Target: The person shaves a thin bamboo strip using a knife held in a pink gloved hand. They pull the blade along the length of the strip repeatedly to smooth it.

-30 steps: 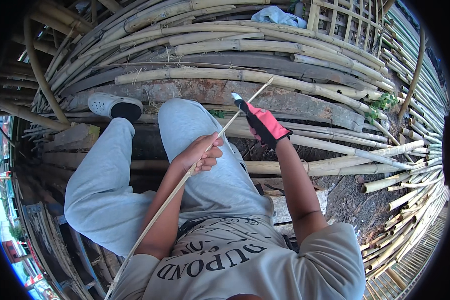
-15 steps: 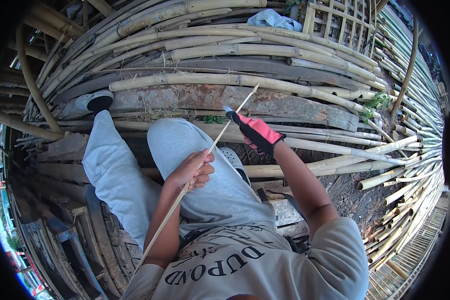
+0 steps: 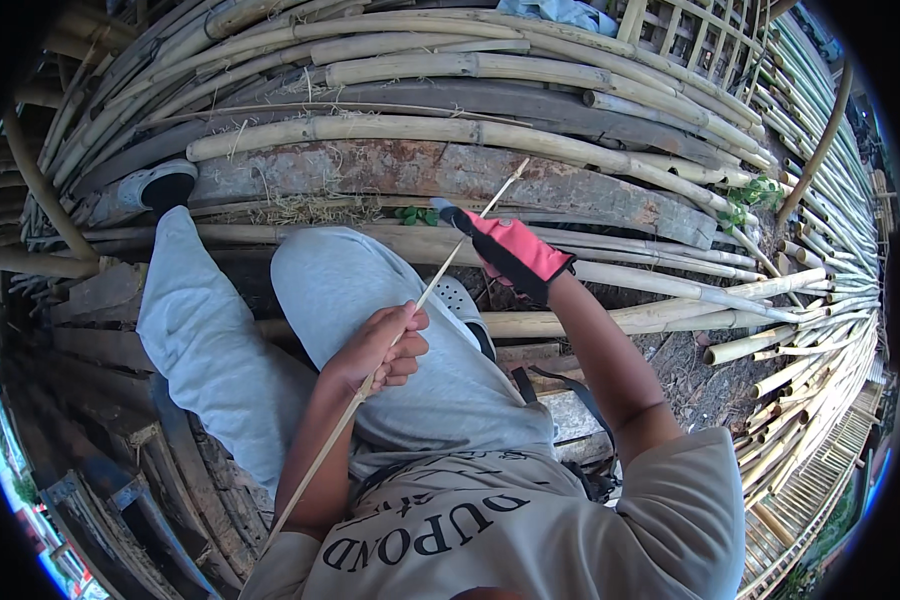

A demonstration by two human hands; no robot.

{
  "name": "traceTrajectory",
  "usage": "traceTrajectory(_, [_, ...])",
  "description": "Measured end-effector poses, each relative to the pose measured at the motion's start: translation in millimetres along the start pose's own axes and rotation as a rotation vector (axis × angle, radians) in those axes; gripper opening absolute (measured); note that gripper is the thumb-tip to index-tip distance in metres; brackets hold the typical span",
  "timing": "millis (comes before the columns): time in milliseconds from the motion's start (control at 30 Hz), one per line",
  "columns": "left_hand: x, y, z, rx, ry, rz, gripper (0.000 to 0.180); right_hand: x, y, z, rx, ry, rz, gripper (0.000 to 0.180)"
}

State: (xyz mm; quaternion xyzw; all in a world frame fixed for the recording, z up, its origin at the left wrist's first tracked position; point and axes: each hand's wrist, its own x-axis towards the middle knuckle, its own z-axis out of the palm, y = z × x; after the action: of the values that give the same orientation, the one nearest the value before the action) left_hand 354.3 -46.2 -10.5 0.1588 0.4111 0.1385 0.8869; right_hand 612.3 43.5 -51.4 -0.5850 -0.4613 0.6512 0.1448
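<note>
Left hand [image 3: 384,345] is clenching thin bamboo strip [image 3: 440,272], fingers curling round it above grey trousers [image 3: 335,280]. Strip is slanting upward past right hand [image 3: 520,252], upper tip showing against weathered plank [image 3: 580,193]. Right hand, wearing pink-and-black glove [image 3: 538,254], is meeting strip near that end; I'm not managing to tell whether it is closing on it. Pale blade-like piece [image 3: 440,204] is poking out beyond glove. Farther out, I'm seeing bamboo poles [image 3: 395,129] lying lengthwise, blue cloth [image 3: 560,12] resting near top edge.

Downward fisheye view from head height
</note>
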Motion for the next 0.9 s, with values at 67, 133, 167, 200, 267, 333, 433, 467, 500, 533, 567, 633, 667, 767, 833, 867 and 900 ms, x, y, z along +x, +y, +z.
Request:
traceTrajectory(67, [5.3,3.9,2.4,-0.016,-0.048,0.015,0.038,23.9,11.5,-36.4,0.111,0.195,0.123,0.054])
traceTrajectory(133, [11.8,7.8,-2.9,-0.027,-0.047,0.008,0.037,21.4,17.4,-3.9,-0.078,0.137,-0.168,0.040])
traceTrajectory(167, [14.7,6.2,-10.3,-0.115,-0.074,0.014,0.036,9.5,1.2,13.8,-0.024,-0.012,-0.045,0.034])
traceTrajectory(200, [14.8,2.7,-13.8,-0.203,-0.106,0.008,0.036,-1.7,-7.2,24.1,0.037,-0.154,0.088,0.038])
traceTrajectory(267, [15.2,8.7,-4.8,-0.194,-0.114,0.013,0.034,-0.3,-0.7,6.6,0.046,-0.046,-0.105,0.036])
traceTrajectory(333, [20.0,13.7,8.0,-0.217,-0.061,0.025,0.031,10.5,-1.3,-13.1,0.138,0.115,0.158,0.040])
traceTrajectory(433, [26.0,21.9,16.6,-0.212,-0.028,0.056,0.031,12.5,18.1,2.0,0.266,0.067,0.077,0.040])
traceTrajectory(467, [25.1,22.5,17.1,-0.201,-0.003,0.081,0.032,12.7,17.0,13.8,0.336,0.064,0.110,0.041])
traceTrajectory(500, [27.0,16.9,5.8,-0.246,-0.032,0.087,0.034,9.7,15.4,25.4,0.439,0.089,0.047,0.038])
traceTrajectory(533, [28.1,15.9,0.6,-0.244,-0.032,0.093,0.034,9.7,12.6,30.2,0.435,0.088,0.041,0.038])
traceTrajectory(567, [28.0,14.7,-4.0,-0.226,-0.080,0.125,0.037,10.3,9.7,34.0,0.496,0.084,0.105,0.036])
traceTrajectory(633, [20.4,19.4,-0.2,-0.206,-0.125,0.159,0.042,11.7,4.5,34.7,0.557,0.076,0.167,0.034])
traceTrajectory(667, [7.8,28.6,16.5,-0.209,-0.090,0.182,0.047,9.7,1.5,30.2,0.598,0.086,0.167,0.033])
traceTrajectory(767, [-8.9,19.7,26.1,-0.294,0.030,0.281,0.054,2.6,-22.4,23.0,0.668,0.158,0.108,0.031])
traceTrajectory(833, [-9.3,-17.0,6.8,-0.425,0.187,0.424,0.049,3.5,-35.0,16.6,0.667,0.181,0.056,0.031])
traceTrajectory(867, [-12.0,-33.5,6.0,-0.418,0.191,0.431,0.049,3.8,-40.2,12.0,0.669,0.213,0.016,0.031])
traceTrajectory(900, [-15.4,-48.7,9.7,-0.359,0.127,0.465,0.045,0.5,-50.9,7.3,0.700,0.230,0.032,0.030])
